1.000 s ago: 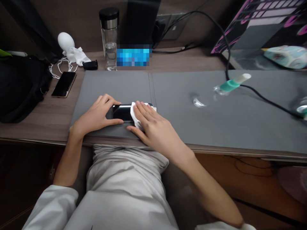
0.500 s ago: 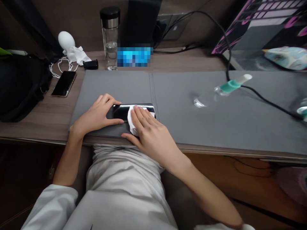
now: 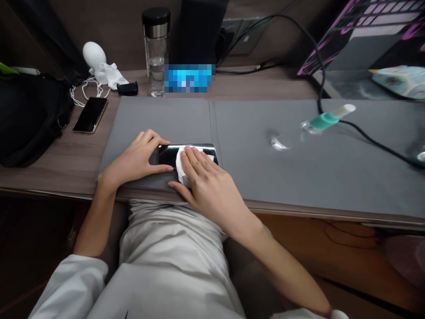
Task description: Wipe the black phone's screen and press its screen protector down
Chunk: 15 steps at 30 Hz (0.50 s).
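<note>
A dark smartphone (image 3: 168,154) lies flat and lengthwise on the grey desk mat (image 3: 159,117). Its left end is gripped by my left hand (image 3: 134,159), with the thumb at the near edge and a finger at the far edge. A folded white tissue (image 3: 181,167) rests on the phone's screen. My right hand (image 3: 209,184) presses that tissue down with its fingers extended side by side, the thumb held apart at the near side. The hand and tissue cover much of the phone's right half.
On the left lie a second phone (image 3: 90,115), a black bag (image 3: 29,119) and a white egg-shaped object (image 3: 94,55) with cords. Behind the mat stands a water bottle (image 3: 156,53). To the right are a small bottle of green liquid (image 3: 327,120), a clear cap-like piece (image 3: 279,144) and a black cable (image 3: 372,135).
The view has shifted slightly, so the desk items appear a little farther right. My right hand and the tissue have slid slightly left along the phone. My left hand keeps its grip.
</note>
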Available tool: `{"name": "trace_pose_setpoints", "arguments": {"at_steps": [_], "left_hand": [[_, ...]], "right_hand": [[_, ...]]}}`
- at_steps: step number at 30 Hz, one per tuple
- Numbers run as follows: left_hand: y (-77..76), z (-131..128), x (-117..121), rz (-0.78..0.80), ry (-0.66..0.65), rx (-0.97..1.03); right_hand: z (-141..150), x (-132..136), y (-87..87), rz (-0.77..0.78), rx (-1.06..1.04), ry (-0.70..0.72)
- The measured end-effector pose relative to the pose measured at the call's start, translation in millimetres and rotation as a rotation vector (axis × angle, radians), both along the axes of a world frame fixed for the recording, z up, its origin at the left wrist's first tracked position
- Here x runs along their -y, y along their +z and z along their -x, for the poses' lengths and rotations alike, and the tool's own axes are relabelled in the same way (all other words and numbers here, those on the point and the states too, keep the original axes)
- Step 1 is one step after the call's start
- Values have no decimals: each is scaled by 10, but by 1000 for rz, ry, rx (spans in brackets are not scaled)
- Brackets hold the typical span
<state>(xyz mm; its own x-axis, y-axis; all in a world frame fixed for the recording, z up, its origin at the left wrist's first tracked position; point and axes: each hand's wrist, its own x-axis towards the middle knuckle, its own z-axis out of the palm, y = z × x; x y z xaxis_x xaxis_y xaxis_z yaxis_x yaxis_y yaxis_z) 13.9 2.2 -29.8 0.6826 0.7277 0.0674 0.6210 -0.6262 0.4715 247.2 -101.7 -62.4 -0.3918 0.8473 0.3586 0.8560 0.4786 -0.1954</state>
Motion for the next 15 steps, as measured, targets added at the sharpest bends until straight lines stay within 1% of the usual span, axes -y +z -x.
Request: {"name": "trace_pose_setpoints", "arguments": {"at_steps": [2,5,10,12,15], "left_hand": [[-7,-3,-2,2,4,6],[-9,-14,-1,11,10,11],[7,-29,7,18,9,11],[9,-26,6,14,10,8],[-4,-14,-2,0,5,10]], "right_hand": [[1,9,14,12,-5,12],[-7,-55,35,45,-20,44],[35,-222,52,65,-39,-2],[57,-228,56,63,-39,-6],[65,-147,70,67,-46,19]]}}
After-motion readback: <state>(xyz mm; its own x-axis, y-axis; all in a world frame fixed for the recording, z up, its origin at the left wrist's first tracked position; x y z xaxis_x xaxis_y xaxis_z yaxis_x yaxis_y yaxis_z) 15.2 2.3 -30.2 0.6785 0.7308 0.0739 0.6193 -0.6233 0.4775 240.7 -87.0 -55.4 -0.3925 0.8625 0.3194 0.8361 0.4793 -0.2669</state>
